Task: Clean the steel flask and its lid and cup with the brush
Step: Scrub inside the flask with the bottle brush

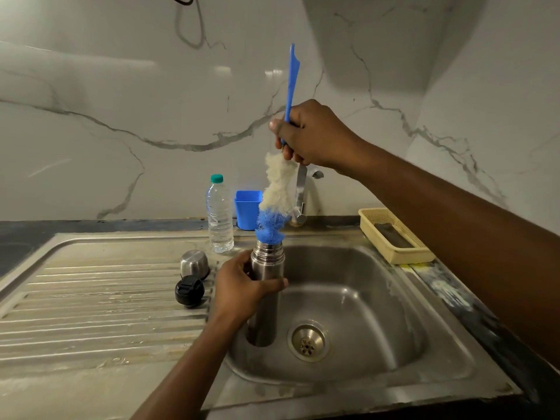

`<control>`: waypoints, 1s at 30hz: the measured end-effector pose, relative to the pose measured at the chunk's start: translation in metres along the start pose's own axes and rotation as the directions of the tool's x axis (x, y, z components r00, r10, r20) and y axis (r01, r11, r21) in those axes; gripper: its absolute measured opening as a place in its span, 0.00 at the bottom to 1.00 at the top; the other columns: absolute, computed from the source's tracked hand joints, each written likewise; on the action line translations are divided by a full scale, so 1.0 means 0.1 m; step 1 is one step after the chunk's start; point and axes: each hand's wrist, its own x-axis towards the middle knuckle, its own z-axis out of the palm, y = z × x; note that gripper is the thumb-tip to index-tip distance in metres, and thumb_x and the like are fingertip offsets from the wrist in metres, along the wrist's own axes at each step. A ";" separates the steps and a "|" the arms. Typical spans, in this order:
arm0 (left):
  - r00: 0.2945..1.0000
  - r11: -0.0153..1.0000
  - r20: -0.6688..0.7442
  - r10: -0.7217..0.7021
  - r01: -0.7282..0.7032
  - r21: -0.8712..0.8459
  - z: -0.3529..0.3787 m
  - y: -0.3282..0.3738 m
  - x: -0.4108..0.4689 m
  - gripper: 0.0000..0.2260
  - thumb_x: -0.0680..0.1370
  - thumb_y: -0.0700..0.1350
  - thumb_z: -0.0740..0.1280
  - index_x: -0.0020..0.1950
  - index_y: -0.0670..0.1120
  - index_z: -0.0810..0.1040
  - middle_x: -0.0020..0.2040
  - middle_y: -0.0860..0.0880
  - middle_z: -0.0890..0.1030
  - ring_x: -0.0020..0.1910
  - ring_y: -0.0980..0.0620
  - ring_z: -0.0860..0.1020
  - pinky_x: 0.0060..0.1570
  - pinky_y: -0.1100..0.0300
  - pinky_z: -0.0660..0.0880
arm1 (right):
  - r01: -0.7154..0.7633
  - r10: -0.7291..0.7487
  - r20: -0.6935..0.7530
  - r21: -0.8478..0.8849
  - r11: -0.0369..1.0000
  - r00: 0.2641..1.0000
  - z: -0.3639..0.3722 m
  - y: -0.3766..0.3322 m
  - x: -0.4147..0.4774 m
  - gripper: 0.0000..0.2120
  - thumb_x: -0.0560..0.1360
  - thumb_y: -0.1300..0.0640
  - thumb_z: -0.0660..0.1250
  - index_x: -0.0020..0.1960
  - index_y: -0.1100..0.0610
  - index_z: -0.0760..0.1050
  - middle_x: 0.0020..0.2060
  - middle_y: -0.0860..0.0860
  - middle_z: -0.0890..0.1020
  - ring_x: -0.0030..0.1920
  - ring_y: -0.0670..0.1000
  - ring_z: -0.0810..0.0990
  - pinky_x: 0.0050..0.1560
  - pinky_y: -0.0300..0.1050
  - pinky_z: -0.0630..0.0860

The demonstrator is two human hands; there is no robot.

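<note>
Basin (378, 313) right of the flask (268, 268) is open; tap (301, 189), bottle (219, 216), tub (248, 207) stand behind.

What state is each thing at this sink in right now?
flask, open, upright in the sink, gripped by the left hand.
brush, held by the right hand, blue tip at the flask's mouth, most bristles outside.
lid, off, lying on the drainboard.
cup, off, upside down on the drainboard.
water bottle, capped, upright.
tap, no water visibly running.

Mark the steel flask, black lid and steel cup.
steel flask (264, 319): head view, lower body wall.
black lid (189, 291): head view, top face.
steel cup (194, 263): head view, rounded side.
</note>
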 end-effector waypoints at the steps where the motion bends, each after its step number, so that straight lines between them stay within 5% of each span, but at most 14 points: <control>1: 1.000 1.000 -0.003 0.004 -0.004 0.002 0.00 0.01 0.00 0.24 0.65 0.43 0.86 0.57 0.54 0.83 0.48 0.61 0.87 0.46 0.62 0.86 0.42 0.70 0.80 | -0.023 0.022 0.044 0.008 1.000 0.999 0.00 0.01 -0.02 0.16 0.85 0.49 0.63 0.47 0.59 0.80 0.33 0.48 0.83 0.29 0.41 0.80 0.33 0.32 0.76; 4: 0.999 0.999 -0.010 0.036 -0.036 -0.002 -0.02 0.05 0.02 0.24 0.65 0.42 0.86 0.57 0.55 0.83 0.48 0.61 0.87 0.47 0.63 0.85 0.43 0.70 0.80 | -0.064 0.058 0.252 0.015 0.998 0.966 0.15 0.09 -0.13 0.16 0.85 0.50 0.63 0.50 0.60 0.82 0.35 0.50 0.84 0.31 0.42 0.80 0.37 0.35 0.77; 8: 0.999 0.999 -0.016 0.043 -0.043 0.004 -0.04 0.02 0.04 0.24 0.65 0.43 0.86 0.58 0.52 0.84 0.49 0.59 0.88 0.48 0.62 0.86 0.44 0.71 0.80 | 0.002 -0.004 0.247 0.008 1.000 0.969 0.36 0.13 -0.20 0.15 0.85 0.50 0.64 0.48 0.58 0.83 0.31 0.44 0.83 0.31 0.40 0.80 0.38 0.34 0.75; 12: 1.000 1.000 -0.015 0.022 -0.022 0.014 -0.03 -0.02 0.04 0.26 0.64 0.43 0.86 0.59 0.53 0.83 0.49 0.58 0.87 0.48 0.63 0.85 0.44 0.71 0.80 | -0.038 0.026 0.332 0.030 0.999 0.943 0.29 0.14 -0.20 0.16 0.85 0.50 0.64 0.48 0.59 0.83 0.35 0.50 0.85 0.32 0.42 0.79 0.38 0.36 0.77; 18: 1.000 0.999 -0.026 0.003 -0.002 0.038 0.04 -0.08 0.03 0.28 0.63 0.46 0.87 0.60 0.54 0.82 0.52 0.56 0.87 0.50 0.61 0.85 0.53 0.57 0.83 | -0.093 0.049 0.420 0.084 0.992 0.906 0.21 0.26 -0.27 0.15 0.85 0.52 0.64 0.51 0.61 0.84 0.37 0.53 0.85 0.34 0.46 0.80 0.38 0.37 0.78; 30: 0.995 0.998 -0.082 0.059 -0.056 0.037 0.06 -0.01 0.02 0.28 0.63 0.46 0.87 0.61 0.54 0.83 0.52 0.57 0.87 0.51 0.59 0.85 0.56 0.50 0.84 | -0.079 0.039 0.479 0.064 0.995 0.877 0.37 0.39 -0.51 0.13 0.84 0.53 0.66 0.49 0.60 0.85 0.38 0.52 0.87 0.36 0.45 0.81 0.42 0.38 0.79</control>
